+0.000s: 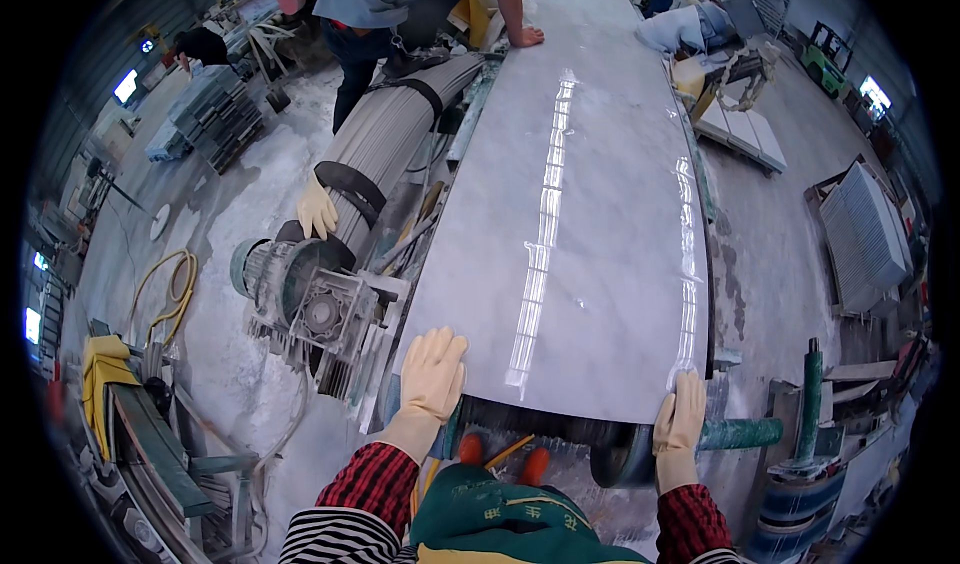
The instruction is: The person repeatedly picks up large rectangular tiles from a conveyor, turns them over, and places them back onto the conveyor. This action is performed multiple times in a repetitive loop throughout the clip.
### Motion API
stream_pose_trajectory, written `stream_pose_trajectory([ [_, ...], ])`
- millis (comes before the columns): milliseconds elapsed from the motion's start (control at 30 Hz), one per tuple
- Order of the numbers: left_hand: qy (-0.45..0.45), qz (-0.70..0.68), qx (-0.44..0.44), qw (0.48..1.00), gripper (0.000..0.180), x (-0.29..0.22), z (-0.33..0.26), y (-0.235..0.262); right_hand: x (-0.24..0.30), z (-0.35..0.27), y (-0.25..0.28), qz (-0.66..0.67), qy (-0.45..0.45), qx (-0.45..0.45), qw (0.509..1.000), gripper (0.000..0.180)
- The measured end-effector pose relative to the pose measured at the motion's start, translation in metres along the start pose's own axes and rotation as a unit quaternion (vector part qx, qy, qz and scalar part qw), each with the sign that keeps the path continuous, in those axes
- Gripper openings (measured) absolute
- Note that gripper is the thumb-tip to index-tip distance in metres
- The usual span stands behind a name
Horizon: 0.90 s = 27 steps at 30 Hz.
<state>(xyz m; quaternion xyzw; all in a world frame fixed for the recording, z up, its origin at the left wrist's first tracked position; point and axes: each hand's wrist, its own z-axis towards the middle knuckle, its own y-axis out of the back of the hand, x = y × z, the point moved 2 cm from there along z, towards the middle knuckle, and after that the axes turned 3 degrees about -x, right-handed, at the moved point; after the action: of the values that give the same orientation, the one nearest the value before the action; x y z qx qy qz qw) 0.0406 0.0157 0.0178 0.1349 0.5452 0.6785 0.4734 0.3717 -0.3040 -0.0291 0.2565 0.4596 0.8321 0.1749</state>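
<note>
The polished stone slab (620,224) looks heavy, stiff, brittle; best held by its near corners, where left hand (433,376) and right hand (680,421) lie flat, unclenched.

I work in cool, even light. White glare breaks into two streaks down the pale slab (620,214), with deep shadow under its near end. Windows (126,86) burn out toward my view's rim, where straight edges bow into black corners; my left hand (433,376) and right hand (680,422) look crisp, the far background soft.
</note>
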Motion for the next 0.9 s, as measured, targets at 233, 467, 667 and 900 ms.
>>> stream_pose_trajectory([
  [233,-0.014,-0.013,-0.011,1.000,0.034,0.002,-0.006,0.001,0.006,0.002,0.004,0.007,-0.011,0.010,1.000,0.042],
  [467,-0.021,-0.004,-0.034,0.999,0.033,0.003,-0.010,-0.004,0.003,-0.005,0.003,-0.006,-0.003,-0.011,1.000,0.039],
  [667,-0.003,-0.002,-0.010,1.000,0.034,0.002,-0.013,-0.004,0.006,-0.003,0.007,0.002,-0.008,-0.004,1.000,0.039],
  [900,-0.008,0.005,-0.025,1.000,0.034,0.000,-0.016,-0.001,0.009,-0.006,0.009,0.007,-0.010,-0.003,1.000,0.040],
])
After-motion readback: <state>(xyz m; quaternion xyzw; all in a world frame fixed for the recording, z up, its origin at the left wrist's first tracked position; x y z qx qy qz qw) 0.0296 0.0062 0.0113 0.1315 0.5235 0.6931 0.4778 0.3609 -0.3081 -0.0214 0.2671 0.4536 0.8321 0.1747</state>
